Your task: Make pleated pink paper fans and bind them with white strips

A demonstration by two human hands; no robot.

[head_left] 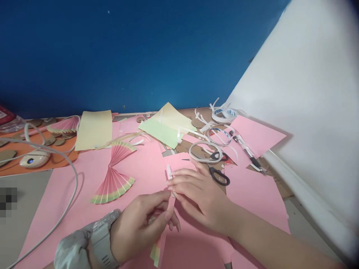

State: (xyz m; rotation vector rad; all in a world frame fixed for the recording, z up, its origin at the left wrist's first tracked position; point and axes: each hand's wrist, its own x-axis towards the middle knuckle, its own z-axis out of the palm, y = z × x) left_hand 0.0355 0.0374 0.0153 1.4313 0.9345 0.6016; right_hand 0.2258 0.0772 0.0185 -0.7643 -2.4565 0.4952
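So both hands are low in the middle of the desk, working on a narrow folded strip of pink paper with a green-yellow edge (161, 239) that runs from near the bottom of the view up between them. The left hand (140, 224), with a chunky grey wristwatch (102, 239) on the wrist, has thumb and forefinger pinched shut on the strip partway up, other fingers curled loosely under it. The right hand (196, 198) lies flatter, fingers close together and pointing left, fingertips pressed on the upper end of the strip, where a small white bit (169, 172) sticks up; can't really tell if that's tape or backing paper. All this sits over a big pink paper sheet (84, 194) covering the desk. Just left of the hands is a finished pleated paper fan, pink with green-yellow rim (113, 175), pinched in the middle like a bow tie, lying flat. Right behind the right hand there's a pair of black-handled scissors (217, 170) and a white tape ring (205, 152), and further back another roll of tape (224, 115) with curly white offcuts around it. A pale yellow sheet (94, 129) and a light green sheet (159, 132) lie toward the blue wall (126, 52). Far left, a white computer mouse (33, 160) with its cable looping across an orange mat (64, 155).
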